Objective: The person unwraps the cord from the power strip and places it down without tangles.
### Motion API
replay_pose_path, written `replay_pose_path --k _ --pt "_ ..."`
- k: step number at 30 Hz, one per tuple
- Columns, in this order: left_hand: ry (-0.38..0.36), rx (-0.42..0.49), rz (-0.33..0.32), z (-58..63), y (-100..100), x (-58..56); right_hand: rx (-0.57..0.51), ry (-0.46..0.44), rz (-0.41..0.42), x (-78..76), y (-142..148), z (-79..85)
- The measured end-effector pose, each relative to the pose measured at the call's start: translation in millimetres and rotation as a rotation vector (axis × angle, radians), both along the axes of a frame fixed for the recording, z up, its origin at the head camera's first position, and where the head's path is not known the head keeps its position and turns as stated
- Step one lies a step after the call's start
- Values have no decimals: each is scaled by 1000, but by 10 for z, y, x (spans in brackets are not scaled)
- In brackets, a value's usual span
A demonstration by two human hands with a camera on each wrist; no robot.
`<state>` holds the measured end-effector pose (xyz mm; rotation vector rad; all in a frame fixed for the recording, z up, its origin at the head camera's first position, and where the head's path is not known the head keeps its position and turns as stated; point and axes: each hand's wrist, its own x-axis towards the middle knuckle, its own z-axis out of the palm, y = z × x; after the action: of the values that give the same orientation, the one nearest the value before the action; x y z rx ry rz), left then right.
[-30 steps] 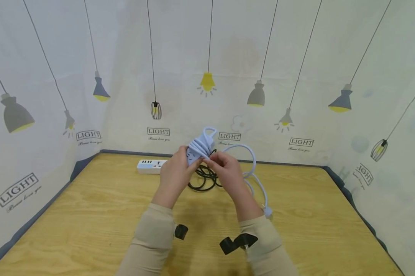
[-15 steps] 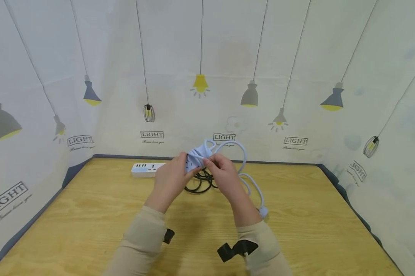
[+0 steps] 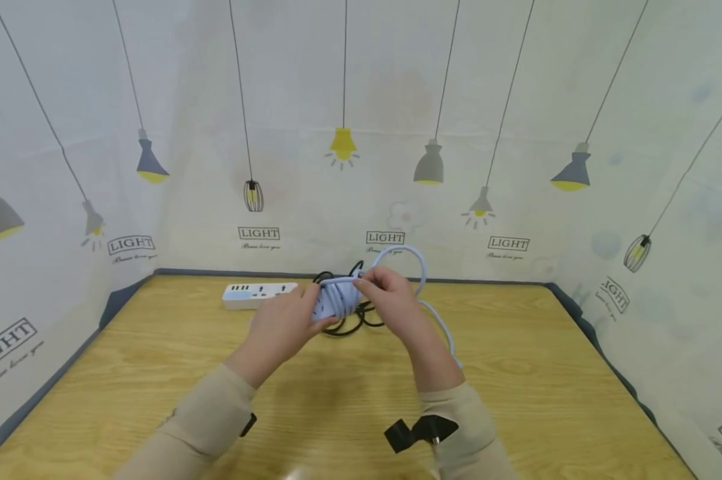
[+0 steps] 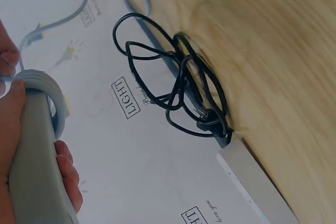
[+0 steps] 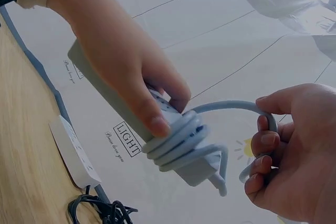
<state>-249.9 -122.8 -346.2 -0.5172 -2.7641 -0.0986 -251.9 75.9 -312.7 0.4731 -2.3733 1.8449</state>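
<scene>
My left hand [image 3: 285, 325] grips a pale blue power strip [image 5: 113, 90], thumb on one side and fingers round the other. Several turns of the strip's own cord [image 5: 181, 140] are wound about its far end. In the right wrist view my right hand [image 5: 299, 156] pinches the free length of that cord, which runs taut from the coils into curled fingers. From there the cord loops up and over [image 3: 423, 267] and down to the right, its lower end partly behind my right forearm.
A white power strip [image 3: 255, 295] lies at the table's back left, its black cord [image 4: 184, 77] in loose loops beside it. The wooden table [image 3: 517, 400] meets a printed cloth backdrop [image 3: 313, 200] along a dark edge. A black wrist mount [image 3: 421, 433] sits on my right sleeve.
The wrapped power strip has come lower and tilted flatter, and my left forearm swung out to the left. My right hand has drawn the cord across the strip's upper side. The head view shifted slightly.
</scene>
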Motion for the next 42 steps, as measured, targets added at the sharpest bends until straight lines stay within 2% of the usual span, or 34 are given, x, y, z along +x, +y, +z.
replay_pose_path --k 4,11,16,22,26,29,33,38,42 --pt "62 -38 -66 -34 -83 82 -14 -18 -5 -31 14 1" --pt "194 -23 -216 -105 -223 264 -61 -52 -8 -109 8 -11" --pt "262 21 -323 -126 -276 361 49 -38 -11 -200 53 -34" --pt "319 40 -394 -102 -326 430 155 12 18 -251 109 -55" --pt "322 41 -392 -81 -355 459 217 -12 34 -228 141 -89" --pt "305 60 -373 -63 -382 485 290 -65 50 -191 164 -135" --pt "287 91 -341 -36 -419 520 398 -66 64 -108 179 -172" --pt "273 103 -302 -34 -460 542 471 0 81 -1 188 -220" --pt "268 94 -256 -53 -495 545 561 108 100 55 193 -260"
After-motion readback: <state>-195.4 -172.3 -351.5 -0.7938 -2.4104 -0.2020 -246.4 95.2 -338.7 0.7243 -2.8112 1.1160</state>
